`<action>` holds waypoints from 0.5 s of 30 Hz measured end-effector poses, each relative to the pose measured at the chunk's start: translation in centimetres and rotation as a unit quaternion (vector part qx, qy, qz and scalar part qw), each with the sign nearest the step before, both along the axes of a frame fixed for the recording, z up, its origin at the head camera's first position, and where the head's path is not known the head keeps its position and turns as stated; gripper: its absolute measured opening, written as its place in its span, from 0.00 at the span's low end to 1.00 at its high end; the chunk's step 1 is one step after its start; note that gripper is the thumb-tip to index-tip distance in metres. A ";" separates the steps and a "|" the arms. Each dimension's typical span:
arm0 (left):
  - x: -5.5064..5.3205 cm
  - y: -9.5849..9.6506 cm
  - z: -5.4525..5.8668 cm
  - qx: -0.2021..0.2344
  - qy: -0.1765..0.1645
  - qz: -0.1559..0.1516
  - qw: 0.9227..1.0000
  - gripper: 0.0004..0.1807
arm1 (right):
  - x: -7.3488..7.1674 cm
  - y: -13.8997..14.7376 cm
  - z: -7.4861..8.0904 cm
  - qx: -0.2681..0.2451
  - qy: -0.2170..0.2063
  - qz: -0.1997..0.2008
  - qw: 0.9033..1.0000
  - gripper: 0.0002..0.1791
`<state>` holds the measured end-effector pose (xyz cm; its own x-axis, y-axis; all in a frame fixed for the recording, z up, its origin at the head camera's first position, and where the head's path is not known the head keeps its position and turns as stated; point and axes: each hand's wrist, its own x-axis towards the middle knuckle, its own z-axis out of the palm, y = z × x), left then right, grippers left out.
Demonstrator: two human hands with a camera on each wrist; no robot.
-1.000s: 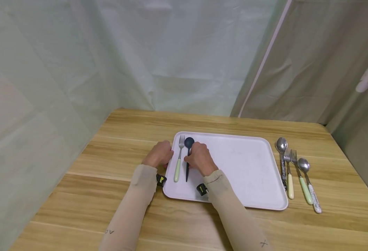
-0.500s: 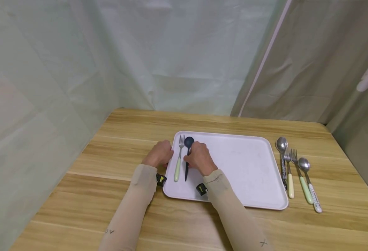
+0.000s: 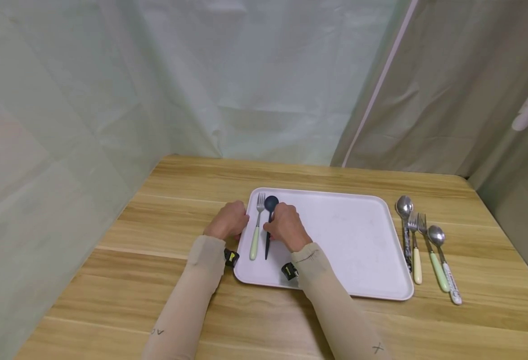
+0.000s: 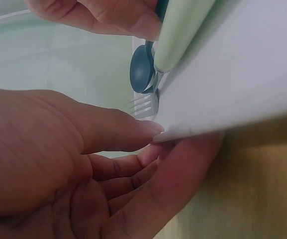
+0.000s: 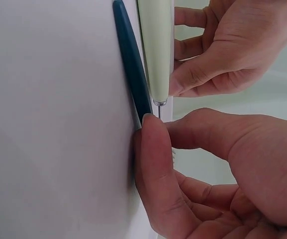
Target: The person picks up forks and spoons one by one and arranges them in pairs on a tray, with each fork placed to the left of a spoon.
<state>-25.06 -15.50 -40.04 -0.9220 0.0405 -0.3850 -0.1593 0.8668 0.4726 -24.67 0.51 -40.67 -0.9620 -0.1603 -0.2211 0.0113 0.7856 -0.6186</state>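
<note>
A white tray (image 3: 336,240) lies on the wooden table. At its left edge, my left hand (image 3: 228,221) pinches the rim, thumb on top and fingers beneath, as the left wrist view shows. My right hand (image 3: 287,226) pinches the handle of a dark blue spoon (image 3: 271,203) between thumb and index finger, bowl pointing away from me. Left of the spoon and nearly parallel to it, a fork (image 3: 254,244) with a pale green handle lies on the tray. In the right wrist view the spoon's handle (image 5: 132,62) runs close along the fork's green handle (image 5: 155,50).
Right of the tray, on the table (image 3: 480,250), lie a spoon with a dark patterned handle (image 3: 405,235), a fork with a cream handle (image 3: 417,265), a green-handled fork (image 3: 438,272) and a spoon with a white patterned handle (image 3: 450,282). Curtains (image 3: 273,90) hang behind.
The handle end of the dark blue spoon has shifted very slightly left, toward the fork. Both hands keep nearly the same place and hold.
</note>
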 end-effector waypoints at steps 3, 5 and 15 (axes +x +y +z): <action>0.0 -0.1 0.0 -0.001 0.003 -0.002 1.000 0.13 | 0.0 0.1 0.0 -0.008 -0.001 0.000 1.000 0.11; 0.0 -0.1 -0.1 -0.001 0.007 -0.004 1.000 0.13 | 0.1 0.1 -0.1 -0.012 -0.001 0.000 1.000 0.11; 0.0 0.0 -0.2 -0.002 0.012 -0.003 1.000 0.13 | 0.2 0.2 -0.1 -0.008 0.006 -0.001 1.000 0.13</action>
